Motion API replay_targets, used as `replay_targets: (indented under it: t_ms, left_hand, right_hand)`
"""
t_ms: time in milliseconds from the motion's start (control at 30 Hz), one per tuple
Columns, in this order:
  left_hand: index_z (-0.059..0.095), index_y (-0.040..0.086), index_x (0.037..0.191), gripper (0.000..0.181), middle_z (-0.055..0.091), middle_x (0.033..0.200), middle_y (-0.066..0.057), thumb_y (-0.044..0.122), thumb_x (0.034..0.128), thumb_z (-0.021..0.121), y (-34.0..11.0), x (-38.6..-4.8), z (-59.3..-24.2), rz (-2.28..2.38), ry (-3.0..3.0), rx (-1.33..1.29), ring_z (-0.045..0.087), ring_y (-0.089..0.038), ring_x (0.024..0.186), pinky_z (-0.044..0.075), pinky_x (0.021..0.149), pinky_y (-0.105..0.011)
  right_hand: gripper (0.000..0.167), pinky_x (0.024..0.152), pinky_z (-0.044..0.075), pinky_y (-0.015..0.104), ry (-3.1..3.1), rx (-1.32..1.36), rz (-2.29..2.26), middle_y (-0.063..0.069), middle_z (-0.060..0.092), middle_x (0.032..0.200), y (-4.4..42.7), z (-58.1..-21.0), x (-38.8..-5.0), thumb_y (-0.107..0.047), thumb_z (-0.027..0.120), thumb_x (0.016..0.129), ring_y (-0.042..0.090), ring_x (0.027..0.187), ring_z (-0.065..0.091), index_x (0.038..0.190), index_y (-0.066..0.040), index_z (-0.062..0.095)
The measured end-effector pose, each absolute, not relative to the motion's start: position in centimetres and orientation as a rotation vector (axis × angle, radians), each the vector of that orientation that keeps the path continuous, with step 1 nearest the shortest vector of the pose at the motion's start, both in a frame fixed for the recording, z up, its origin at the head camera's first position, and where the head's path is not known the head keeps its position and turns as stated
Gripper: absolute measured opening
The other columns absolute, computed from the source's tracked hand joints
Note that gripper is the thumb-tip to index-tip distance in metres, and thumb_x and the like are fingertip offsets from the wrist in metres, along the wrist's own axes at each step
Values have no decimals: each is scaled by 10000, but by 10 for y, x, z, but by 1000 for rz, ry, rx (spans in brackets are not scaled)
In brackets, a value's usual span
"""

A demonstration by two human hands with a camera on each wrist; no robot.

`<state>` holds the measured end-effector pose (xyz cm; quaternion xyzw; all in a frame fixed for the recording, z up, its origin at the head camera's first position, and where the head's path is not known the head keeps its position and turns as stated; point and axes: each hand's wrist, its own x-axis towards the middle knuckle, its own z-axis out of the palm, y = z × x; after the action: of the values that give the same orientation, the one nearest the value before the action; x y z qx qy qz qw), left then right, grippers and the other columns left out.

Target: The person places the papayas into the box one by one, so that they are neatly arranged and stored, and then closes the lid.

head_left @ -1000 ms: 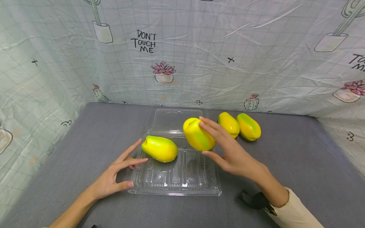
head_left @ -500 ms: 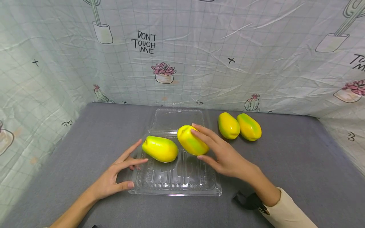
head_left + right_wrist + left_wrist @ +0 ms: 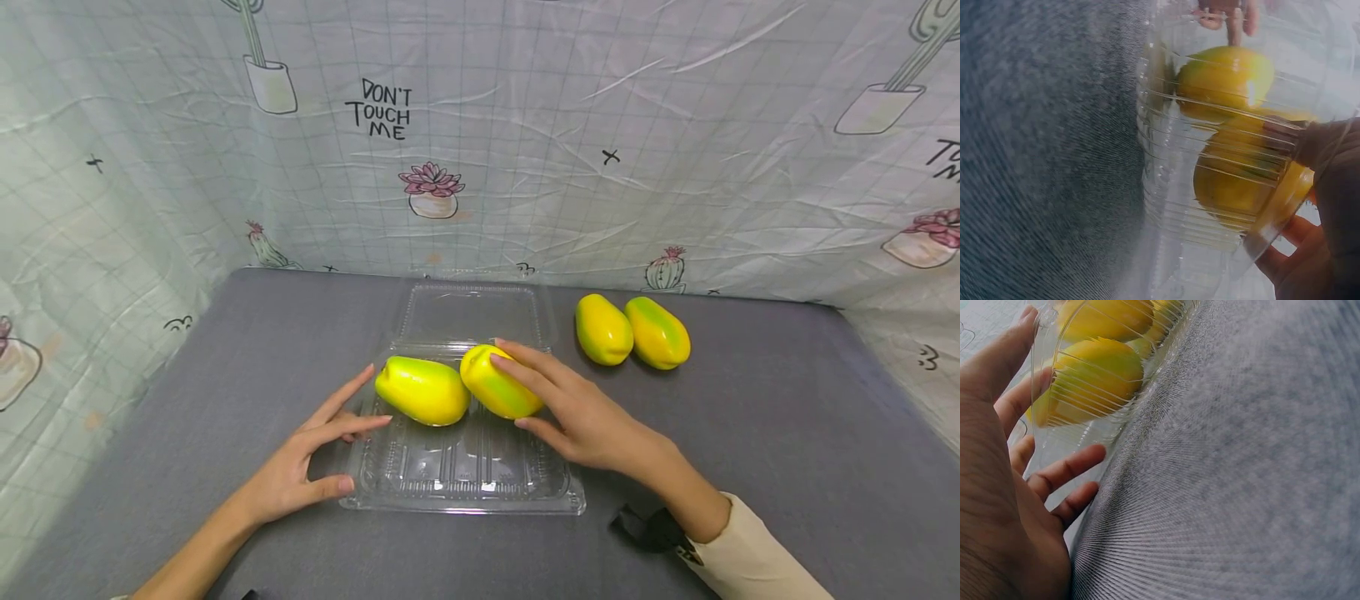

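A clear plastic box (image 3: pixel 465 500) lies with its lid (image 3: pixel 472 312) folded back. Inside, toward the back left, rests a yellow-green fruit (image 3: pixel 423 392). My right hand (image 3: pixel 592 417) grips a second fruit (image 3: pixel 498 385) between thumb and fingers, beside the first and inside the box; the right wrist view shows this fruit (image 3: pixel 1235 175) through the ribbed wall. My left hand (image 3: pixel 300 467) is spread at the box's left side, fingertips at the rim near the first fruit. Through the wall, the left wrist view shows the fruit (image 3: pixel 1094 381) near those fingers.
Two more yellow-green fruits (image 3: pixel 603 330) (image 3: pixel 657 333) lie side by side at the back right of the grey table (image 3: pixel 750 433). A patterned cloth (image 3: pixel 525 125) hangs behind the table. A black strap (image 3: pixel 645 531) hangs by the right sleeve.
My right hand has moved left and down with its fruit, bringing it next to the fruit in the box. The left hand has stayed in place.
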<state>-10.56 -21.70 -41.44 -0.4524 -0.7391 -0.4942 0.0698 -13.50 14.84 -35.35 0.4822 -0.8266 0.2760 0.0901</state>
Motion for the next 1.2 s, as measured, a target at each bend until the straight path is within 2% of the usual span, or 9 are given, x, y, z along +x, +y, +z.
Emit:
replay_targets:
  t_ms: [200,367,667,867,967,1067,1200]
  left_hand:
    - [552,-13,1308,569,141,1514,-325,253,829,704,-217,-105,-415,-1472,-2230,-1350,469,-279,1134,338,976,-309]
    - [553,-7,1310,560,142,1518,-316,269,844,693,-218,-105,-415,-1471,-2238,-1341,393,-338,1232,310,1000,-331]
    - [559,18,1312,553,158,1520,-306,305,854,676,-218,-104,-415,-1447,-2254,-1328,248,-405,1339,196,1045,-378]
    - [558,16,1311,546,151,1526,-297,281,849,680,-219,-104,-414,-1473,-2269,-1325,185,-430,1375,178,1045,-492]
    - [553,9,1313,550,143,1530,-293,272,848,683,-219,-104,-414,-1496,-2272,-1329,135,-438,1397,153,1087,-444]
    - [548,5,1317,554,139,1531,-293,265,847,685,-219,-105,-415,-1508,-2268,-1337,122,-437,1403,137,1108,-305]
    - [546,11,1322,555,137,1531,-294,274,853,682,-218,-105,-415,-1508,-2265,-1339,115,-440,1404,134,1107,-288]
  right_hand:
    - [833,1077,318,372,-2441,1450,807,88,234,1555,149,-357,-136,-69,741,821,212,1375,305,1509,-129,275]
    - [832,1088,298,376,-2462,1452,796,83,237,1554,149,-358,-136,-72,736,823,206,1382,283,1511,-140,273]
    - [849,1036,362,431,-2567,1408,800,40,247,1548,146,-358,-134,-74,744,826,198,1356,255,1515,-192,263]
    - [859,1026,371,438,-2607,1385,810,40,253,1546,145,-358,-133,-77,751,822,203,1347,267,1517,-197,260]
    - [870,1030,368,434,-2630,1365,808,30,245,1551,145,-358,-132,-82,754,821,195,1348,265,1520,-210,252]
    - [877,1037,360,433,-2640,1356,801,27,240,1553,145,-358,-132,-87,755,820,188,1349,262,1522,-216,246]
    - [884,1042,353,433,-2635,1356,787,31,238,1555,146,-358,-132,-83,760,814,185,1347,262,1522,-216,247]
